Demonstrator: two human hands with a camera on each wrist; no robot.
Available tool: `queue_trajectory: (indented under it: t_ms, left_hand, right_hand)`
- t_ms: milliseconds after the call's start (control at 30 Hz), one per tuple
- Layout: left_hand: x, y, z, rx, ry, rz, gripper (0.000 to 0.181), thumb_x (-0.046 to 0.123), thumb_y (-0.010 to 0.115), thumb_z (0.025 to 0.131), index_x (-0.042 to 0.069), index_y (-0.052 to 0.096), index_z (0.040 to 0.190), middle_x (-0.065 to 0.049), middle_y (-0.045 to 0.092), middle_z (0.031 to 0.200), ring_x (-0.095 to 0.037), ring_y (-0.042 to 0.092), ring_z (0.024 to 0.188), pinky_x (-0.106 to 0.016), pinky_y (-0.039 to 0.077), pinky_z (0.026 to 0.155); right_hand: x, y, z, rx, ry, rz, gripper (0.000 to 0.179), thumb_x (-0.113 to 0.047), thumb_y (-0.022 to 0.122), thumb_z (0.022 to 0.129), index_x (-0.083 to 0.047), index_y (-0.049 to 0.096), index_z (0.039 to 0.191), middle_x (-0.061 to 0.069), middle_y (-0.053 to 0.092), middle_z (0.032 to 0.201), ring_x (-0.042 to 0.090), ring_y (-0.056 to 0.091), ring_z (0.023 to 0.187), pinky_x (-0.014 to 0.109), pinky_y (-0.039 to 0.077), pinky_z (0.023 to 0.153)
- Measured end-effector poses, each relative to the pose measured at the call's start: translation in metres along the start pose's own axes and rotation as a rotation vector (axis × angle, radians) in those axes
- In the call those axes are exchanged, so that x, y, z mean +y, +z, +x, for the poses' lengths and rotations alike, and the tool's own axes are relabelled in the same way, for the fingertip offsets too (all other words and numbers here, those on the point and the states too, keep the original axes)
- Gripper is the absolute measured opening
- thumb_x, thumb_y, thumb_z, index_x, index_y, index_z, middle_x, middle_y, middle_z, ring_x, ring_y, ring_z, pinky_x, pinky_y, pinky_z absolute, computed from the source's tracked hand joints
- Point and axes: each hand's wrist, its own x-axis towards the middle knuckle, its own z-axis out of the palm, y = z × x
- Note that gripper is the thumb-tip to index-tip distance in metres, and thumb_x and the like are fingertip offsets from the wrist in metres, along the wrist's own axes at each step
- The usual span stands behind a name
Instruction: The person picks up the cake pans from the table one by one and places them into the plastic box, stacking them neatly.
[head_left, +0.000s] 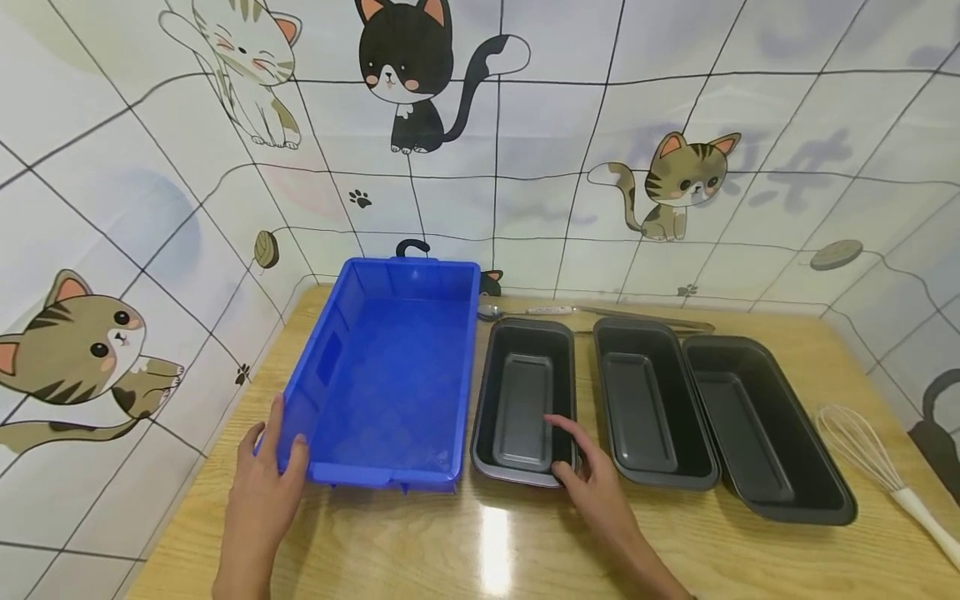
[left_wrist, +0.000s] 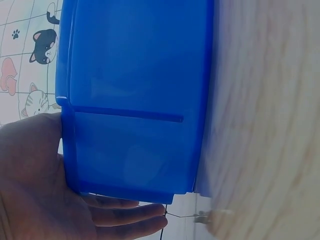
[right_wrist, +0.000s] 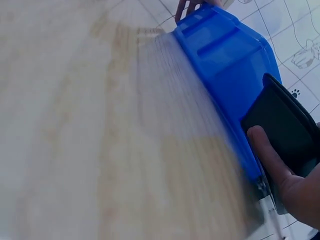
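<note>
A shallow blue plastic bin (head_left: 408, 477) lies on the table at left, its inside bare. My left hand (head_left: 262, 479) grips its near left corner; in the left wrist view the fingers (left_wrist: 125, 216) run along the far side of the bin. Right of the bin is a dark loaf pan (head_left: 522, 408). My right hand (head_left: 596, 487) pinches this pan's rim near its front right corner, forefinger over the inside. The right wrist view has the thumb (right_wrist: 267, 152) against the pan's outer wall.
Two more dark loaf pans stand to the right, one in the middle (head_left: 637, 408) and one farther right (head_left: 750, 433), rims close together. A whisk (head_left: 873, 458) lies at the far right. Long metal utensils (head_left: 637, 315) lie behind the pans. Cat-printed sheeting (head_left: 555, 125) walls the table.
</note>
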Motion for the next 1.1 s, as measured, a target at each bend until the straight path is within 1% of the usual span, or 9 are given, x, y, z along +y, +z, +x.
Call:
queue_trajectory:
  t_ms: [167, 433, 667, 800, 833, 933, 1033, 1067, 1100]
  left_hand:
    - [0.001, 0.000, 0.000, 0.012, 0.002, -0.009, 0.071, 0.036, 0.038, 0.116, 0.022, 0.008, 0.179, -0.041, 0.016, 0.173, -0.071, 0.034, 0.148, -0.087, 0.033, 0.115]
    - [0.000, 0.002, 0.000, 0.047, 0.014, -0.017, 0.070, 0.035, 0.040, 0.116, 0.022, 0.011, 0.179, -0.040, 0.020, 0.172, -0.072, 0.038, 0.145, -0.087, 0.035, 0.113]
    - [0.000, 0.002, -0.001, 0.028, -0.001, -0.014, 0.070, 0.035, 0.039, 0.116, 0.021, 0.009, 0.179, -0.040, 0.019, 0.173, -0.071, 0.037, 0.146, -0.086, 0.034, 0.114]
    - [0.000, 0.002, -0.002, 0.031, -0.001, -0.018, 0.070, 0.035, 0.039, 0.116, 0.021, 0.010, 0.178, -0.041, 0.019, 0.172, -0.071, 0.036, 0.147, -0.086, 0.033, 0.115]
    - [0.000, 0.002, -0.002, 0.035, 0.003, -0.020, 0.070, 0.035, 0.039, 0.116, 0.020, 0.010, 0.178, -0.041, 0.020, 0.172, -0.071, 0.037, 0.147, -0.086, 0.033, 0.115]
    - [0.000, 0.002, -0.002, 0.043, 0.012, -0.025, 0.070, 0.034, 0.040, 0.116, 0.020, 0.011, 0.178, -0.041, 0.021, 0.171, -0.071, 0.037, 0.146, -0.086, 0.033, 0.115]
    - [-0.001, 0.002, -0.002, 0.045, 0.014, -0.027, 0.070, 0.034, 0.040, 0.116, 0.020, 0.011, 0.178, -0.041, 0.021, 0.171, -0.071, 0.037, 0.146, -0.086, 0.033, 0.115]
    - [-0.001, 0.002, -0.001, 0.044, 0.014, -0.029, 0.070, 0.034, 0.040, 0.116, 0.020, 0.011, 0.178, -0.041, 0.021, 0.171, -0.070, 0.037, 0.146, -0.085, 0.033, 0.115]
    - [-0.001, 0.002, -0.001, 0.041, 0.013, -0.031, 0.071, 0.034, 0.040, 0.116, 0.020, 0.011, 0.178, -0.041, 0.021, 0.171, -0.070, 0.037, 0.147, -0.085, 0.033, 0.115]
  right_hand:
    - [-0.007, -0.003, 0.002, 0.003, -0.087, 0.017, 0.062, 0.008, 0.063, 0.094, -0.012, 0.060, 0.153, 0.023, 0.059, 0.151, -0.001, 0.029, 0.045, 0.022, 0.032, 0.037]
    - [-0.029, -0.012, 0.005, -0.018, 0.002, 0.067, 0.057, 0.008, 0.061, 0.099, -0.015, 0.058, 0.151, 0.019, 0.051, 0.164, 0.002, 0.025, 0.048, 0.019, 0.028, 0.044]
    - [-0.038, -0.016, 0.010, -0.005, -0.006, 0.052, 0.058, 0.005, 0.061, 0.100, -0.020, 0.059, 0.152, 0.018, 0.056, 0.159, 0.003, 0.024, 0.047, 0.021, 0.028, 0.044]
    - [-0.046, -0.017, 0.016, -0.006, -0.032, 0.063, 0.058, 0.006, 0.059, 0.100, -0.017, 0.058, 0.153, 0.015, 0.053, 0.163, 0.003, 0.024, 0.049, 0.021, 0.030, 0.045]
    - [-0.048, -0.017, 0.018, -0.018, -0.040, 0.091, 0.058, 0.007, 0.057, 0.101, -0.015, 0.056, 0.154, 0.014, 0.050, 0.165, 0.004, 0.023, 0.049, 0.019, 0.039, 0.048]
    - [-0.056, -0.018, 0.023, -0.029, -0.056, 0.099, 0.057, 0.006, 0.056, 0.102, -0.014, 0.055, 0.155, 0.013, 0.048, 0.167, 0.005, 0.022, 0.050, 0.019, 0.040, 0.050]
    - [-0.065, -0.019, 0.027, -0.033, -0.062, 0.100, 0.056, 0.004, 0.057, 0.103, -0.018, 0.056, 0.155, 0.013, 0.051, 0.161, 0.006, 0.022, 0.050, 0.021, 0.039, 0.049]
    - [-0.068, -0.018, 0.028, -0.023, -0.061, 0.076, 0.055, 0.002, 0.059, 0.103, -0.021, 0.057, 0.153, 0.014, 0.055, 0.157, 0.006, 0.023, 0.050, 0.024, 0.031, 0.046]
    - [-0.071, -0.017, 0.029, -0.024, -0.064, 0.080, 0.055, 0.001, 0.059, 0.103, -0.022, 0.057, 0.153, 0.014, 0.056, 0.155, 0.006, 0.023, 0.050, 0.024, 0.030, 0.046]
